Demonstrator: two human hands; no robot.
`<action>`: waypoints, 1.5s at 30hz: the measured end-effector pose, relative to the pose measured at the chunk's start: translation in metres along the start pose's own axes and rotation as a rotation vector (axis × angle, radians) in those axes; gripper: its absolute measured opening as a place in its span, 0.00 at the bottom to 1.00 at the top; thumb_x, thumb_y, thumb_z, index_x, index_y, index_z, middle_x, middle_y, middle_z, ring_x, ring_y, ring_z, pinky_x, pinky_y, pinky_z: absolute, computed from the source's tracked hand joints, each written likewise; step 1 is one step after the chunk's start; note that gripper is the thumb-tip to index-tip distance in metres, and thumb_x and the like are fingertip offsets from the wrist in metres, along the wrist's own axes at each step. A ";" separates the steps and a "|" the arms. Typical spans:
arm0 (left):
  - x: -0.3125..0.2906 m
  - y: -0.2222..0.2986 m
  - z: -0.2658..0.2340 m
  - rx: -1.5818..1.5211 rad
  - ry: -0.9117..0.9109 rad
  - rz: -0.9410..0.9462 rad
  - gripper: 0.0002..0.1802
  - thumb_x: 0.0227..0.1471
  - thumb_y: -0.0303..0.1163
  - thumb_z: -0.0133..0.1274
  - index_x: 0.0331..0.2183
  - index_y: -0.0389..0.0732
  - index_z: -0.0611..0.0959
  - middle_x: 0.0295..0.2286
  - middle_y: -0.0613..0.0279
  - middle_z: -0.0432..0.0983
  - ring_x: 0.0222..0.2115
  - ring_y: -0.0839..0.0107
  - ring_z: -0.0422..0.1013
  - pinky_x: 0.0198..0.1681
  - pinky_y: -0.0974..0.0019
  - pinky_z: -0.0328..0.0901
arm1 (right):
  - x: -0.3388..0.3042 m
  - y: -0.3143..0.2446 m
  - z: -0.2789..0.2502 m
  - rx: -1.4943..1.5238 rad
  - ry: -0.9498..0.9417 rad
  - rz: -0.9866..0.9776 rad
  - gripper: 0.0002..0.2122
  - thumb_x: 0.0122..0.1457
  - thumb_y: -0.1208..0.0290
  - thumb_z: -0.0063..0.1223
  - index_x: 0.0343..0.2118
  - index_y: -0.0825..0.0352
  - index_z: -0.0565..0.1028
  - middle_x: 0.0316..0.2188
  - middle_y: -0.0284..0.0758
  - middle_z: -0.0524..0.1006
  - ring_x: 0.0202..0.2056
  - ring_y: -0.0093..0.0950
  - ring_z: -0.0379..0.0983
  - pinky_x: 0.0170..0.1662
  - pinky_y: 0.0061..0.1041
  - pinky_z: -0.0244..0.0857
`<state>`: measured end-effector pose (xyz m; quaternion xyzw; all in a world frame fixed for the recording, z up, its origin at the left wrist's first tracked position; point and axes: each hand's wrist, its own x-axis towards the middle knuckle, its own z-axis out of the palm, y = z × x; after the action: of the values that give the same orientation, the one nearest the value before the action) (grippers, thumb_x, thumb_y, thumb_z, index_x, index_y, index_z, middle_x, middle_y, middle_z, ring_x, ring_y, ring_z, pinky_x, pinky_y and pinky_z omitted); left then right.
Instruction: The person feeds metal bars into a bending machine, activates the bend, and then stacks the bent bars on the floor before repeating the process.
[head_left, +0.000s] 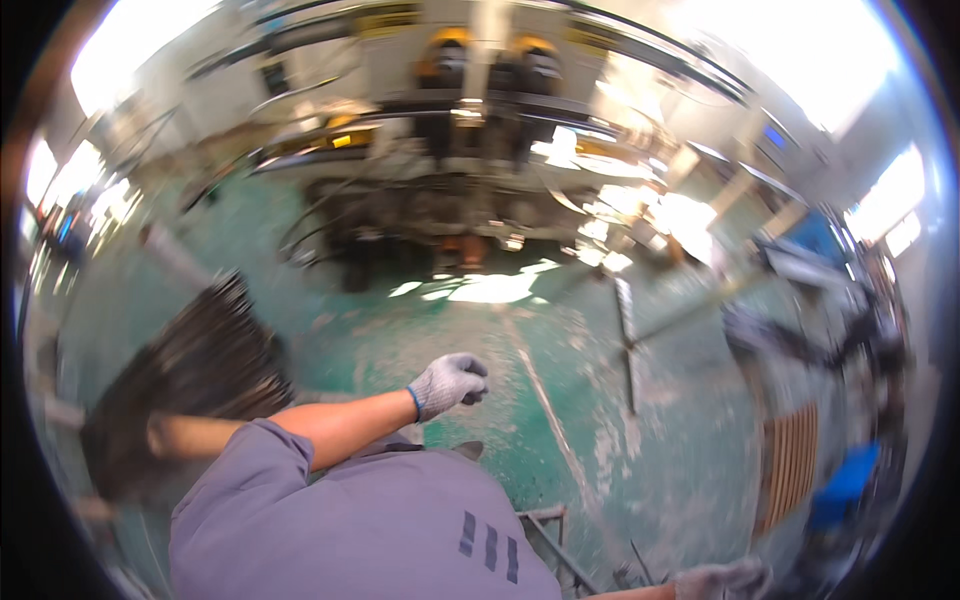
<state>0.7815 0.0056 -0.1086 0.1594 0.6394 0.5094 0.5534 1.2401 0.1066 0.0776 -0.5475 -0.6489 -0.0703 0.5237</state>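
Item nearest your hands: the metal frame [543, 514], placed just beyond your torso at the lower edge of the view, to the left of your right grip [722, 580]. Part of it is hidden behind your clothing and part is cut off, so its full form is not established.

Handling, as judged: the bars look slim, straight and stiff, and should not bend in the hand. Weight is probably moderate, though awkward if the unseen portion is large. Fragility appears low. Bare metal may slide somewhat, but your knit gloves should give reasonable purchase. The recommended hold is on the exposed upper bar, near its corner, with a second hold further along the sloping bar; keep clear of the thin rods [641, 566] beside it.

Grip condition: your left grip [450, 386] is out ahead above the green floor [700, 440], fingers curled partway in. No object shows in it, but the palm faces out of sight, so you cannot tell whether it is fully closed. Your right grip is blurred at the lower edge; its opening and any contact cannot be determined.
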 end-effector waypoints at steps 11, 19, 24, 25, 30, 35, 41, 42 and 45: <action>-0.271 -0.035 -0.334 0.442 1.257 0.521 0.10 0.60 0.26 0.58 0.44 0.35 0.83 0.33 0.56 0.83 0.35 0.67 0.80 0.42 0.65 0.74 | -0.204 -0.258 0.331 0.829 -0.965 0.146 0.13 0.68 0.78 0.60 0.53 0.74 0.78 0.45 0.36 0.82 0.46 0.26 0.77 0.54 0.26 0.70; -0.408 -0.125 -0.390 0.896 1.729 0.003 0.09 0.55 0.26 0.60 0.40 0.37 0.85 0.33 0.52 0.84 0.37 0.51 0.80 0.45 0.52 0.74 | -0.376 -0.474 0.356 0.641 -1.471 -0.772 0.16 0.57 0.68 0.68 0.48 0.65 0.82 0.44 0.41 0.84 0.49 0.42 0.79 0.56 0.40 0.72; -0.394 -0.124 -0.395 0.952 1.556 -0.409 0.07 0.52 0.32 0.62 0.36 0.44 0.86 0.32 0.55 0.83 0.38 0.52 0.79 0.47 0.50 0.71 | -0.493 -0.566 0.377 0.721 -1.670 -1.130 0.19 0.57 0.65 0.66 0.51 0.63 0.80 0.46 0.40 0.84 0.51 0.43 0.78 0.57 0.40 0.71; -0.392 -0.122 -0.397 0.919 1.577 -0.445 0.07 0.52 0.32 0.61 0.36 0.44 0.86 0.32 0.55 0.83 0.38 0.52 0.79 0.47 0.50 0.71 | -0.519 -0.583 0.382 0.731 -1.662 -1.190 0.19 0.57 0.64 0.67 0.51 0.63 0.80 0.46 0.40 0.83 0.51 0.43 0.78 0.57 0.40 0.71; -0.392 -0.114 -0.407 0.869 1.564 -0.592 0.05 0.50 0.29 0.61 0.33 0.44 0.86 0.31 0.56 0.83 0.36 0.52 0.79 0.46 0.51 0.70 | -0.632 -0.664 0.401 0.726 -1.659 -1.396 0.27 0.54 0.61 0.71 0.56 0.61 0.76 0.52 0.43 0.80 0.55 0.46 0.74 0.60 0.43 0.69; -0.383 -0.112 -0.414 0.821 1.619 -0.688 0.04 0.49 0.28 0.60 0.31 0.45 0.86 0.30 0.56 0.83 0.36 0.53 0.79 0.45 0.51 0.71 | -0.715 -0.744 0.414 0.706 -1.668 -1.544 0.36 0.52 0.59 0.74 0.62 0.66 0.70 0.59 0.43 0.73 0.62 0.45 0.68 0.65 0.45 0.64; -0.378 -0.112 -0.414 0.799 1.645 -0.761 0.06 0.48 0.27 0.61 0.32 0.45 0.87 0.31 0.56 0.84 0.37 0.54 0.80 0.46 0.52 0.71 | -0.753 -0.773 0.390 0.457 -1.467 -1.775 0.27 0.59 0.53 0.66 0.54 0.67 0.73 0.51 0.41 0.77 0.54 0.37 0.73 0.58 0.37 0.68; -0.377 -0.112 -0.414 0.809 1.662 -0.750 0.05 0.48 0.27 0.61 0.32 0.45 0.87 0.31 0.56 0.84 0.37 0.54 0.80 0.46 0.52 0.71 | -0.764 -0.767 0.394 0.475 -1.448 -1.810 0.22 0.62 0.56 0.62 0.52 0.67 0.75 0.49 0.41 0.78 0.52 0.37 0.74 0.57 0.37 0.69; -0.375 -0.106 -0.415 0.780 1.673 -0.752 0.05 0.48 0.27 0.61 0.31 0.45 0.86 0.30 0.56 0.84 0.36 0.53 0.79 0.46 0.51 0.71 | -0.791 -0.755 0.412 0.602 -1.342 -1.885 0.11 0.68 0.69 0.47 0.42 0.66 0.81 0.42 0.40 0.82 0.46 0.38 0.80 0.50 0.36 0.75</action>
<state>0.5852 -0.5247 -0.0467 -0.2930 0.9552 0.0038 -0.0411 0.2828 -0.4178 -0.3386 0.3611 -0.9295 0.0281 -0.0702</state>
